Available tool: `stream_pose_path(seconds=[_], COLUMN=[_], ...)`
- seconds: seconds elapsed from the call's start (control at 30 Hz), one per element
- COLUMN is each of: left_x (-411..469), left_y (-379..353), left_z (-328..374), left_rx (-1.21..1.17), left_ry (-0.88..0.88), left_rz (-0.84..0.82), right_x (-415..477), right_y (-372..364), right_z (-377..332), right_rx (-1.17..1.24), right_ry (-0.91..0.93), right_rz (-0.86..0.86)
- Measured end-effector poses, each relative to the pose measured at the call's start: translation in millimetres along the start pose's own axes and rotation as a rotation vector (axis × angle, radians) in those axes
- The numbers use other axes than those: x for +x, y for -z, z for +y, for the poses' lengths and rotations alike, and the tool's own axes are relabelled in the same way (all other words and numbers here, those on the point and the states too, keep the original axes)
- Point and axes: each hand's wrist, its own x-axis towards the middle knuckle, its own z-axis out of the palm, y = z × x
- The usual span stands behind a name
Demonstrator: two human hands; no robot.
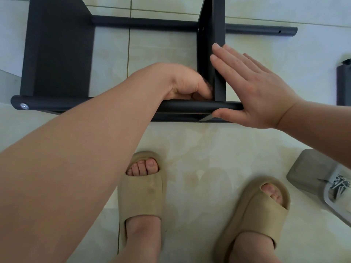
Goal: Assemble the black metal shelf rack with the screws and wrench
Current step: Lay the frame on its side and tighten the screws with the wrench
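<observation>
Obs.: black shelf rack (57, 54) lies on its side on the tiled floor, just beyond the person's feet. Reference for places: its near tube (76, 105). Left hand (184, 84) reaches across to the corner where the second shelf panel (218, 35) meets the near tube, fingers curled into that corner. The grip is blurred, so I cannot tell whether it pinches a screw or nothing. Right hand (252, 88) is flat and wide, straight fingers pressed on the panel's outer face, thumb along the underside of the near tube's right end. Judgement: the step in hand is seating this panel square to the tube for fastening. To do it well, push the panel firmly against the tube so the holes line up, and start the screw by fingers before any wrench (a screw head (24, 106) already sits at the tube's left end, so that joint looks done). Around: spare screws (340, 185) in a grey tray (307, 168), right of the tube's end and nearer the feet; a dark part (343, 84) right of the tube; the far tube (144, 22) parallel beyond it. In the way: the left forearm crosses the near tube and hides the joint. No wrench seen.
</observation>
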Motion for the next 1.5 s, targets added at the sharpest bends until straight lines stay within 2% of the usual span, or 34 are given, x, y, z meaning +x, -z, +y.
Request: stream_pose_path(seconds=[0.43,0.63,0.8,1.13,1.5], left_x=[1.3,4.5,6.5,5.0,2.5], left_y=[-0.6,0.8,1.1,2.4,3.8], left_z=[-0.4,-2.8,-4.4,0.8,1.2], left_rx=[-0.020,-0.031,-0.034,-0.016,0.007], left_ry=[-0.099,-0.060,-0.048,-0.044,-0.060], left_rz=[0.017,-0.035,0.043,0.067,0.015], right_x=[0.2,-0.4,-0.3,-0.4,0.3], right_y=[0.5,1.7,2.7,1.9,2.7], right_z=[-0.3,-0.9,-2.0,-1.9,-2.6], right_rx=[-0.010,-0.009,-0.014,-0.006,-0.009], right_ry=[-0.010,-0.008,-0.019,-0.017,-0.021], right_rz=[-0.009,0.003,-0.018,-0.003,-0.005])
